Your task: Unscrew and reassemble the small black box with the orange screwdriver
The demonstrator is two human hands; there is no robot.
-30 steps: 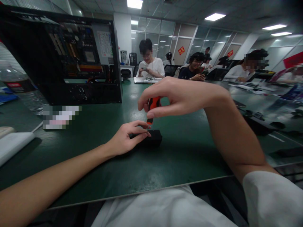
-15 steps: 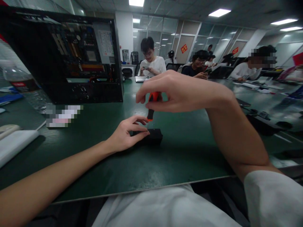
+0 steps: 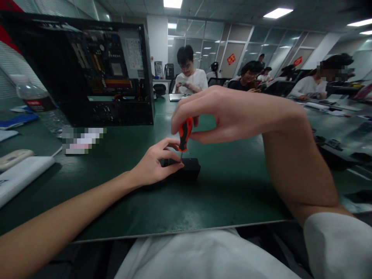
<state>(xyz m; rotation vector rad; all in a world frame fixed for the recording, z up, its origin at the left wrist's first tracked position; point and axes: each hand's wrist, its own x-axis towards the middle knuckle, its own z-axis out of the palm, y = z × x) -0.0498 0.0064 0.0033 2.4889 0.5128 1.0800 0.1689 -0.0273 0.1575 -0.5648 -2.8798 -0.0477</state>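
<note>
A small flat black box (image 3: 188,169) lies on the green table (image 3: 221,193) in front of me. My left hand (image 3: 154,164) rests on its left end, fingers pinching the box near the tool's tip. My right hand (image 3: 229,114) hovers above and grips an orange-and-black screwdriver (image 3: 184,134) by the handle. The screwdriver stands nearly upright with its tip down on the top of the box. The left part of the box is hidden under my fingers.
An open black computer case (image 3: 87,73) stands at the back left with its boards showing. A plastic water bottle (image 3: 43,106) lies left of it, papers and a phone (image 3: 13,159) at the left edge. Several seated people (image 3: 190,73) work at the far side. Dark items (image 3: 334,149) lie at right.
The screwdriver handle shows more below my right fingers, and its tip sits on the box. My left hand stays on the box. The view has shifted slightly.
</note>
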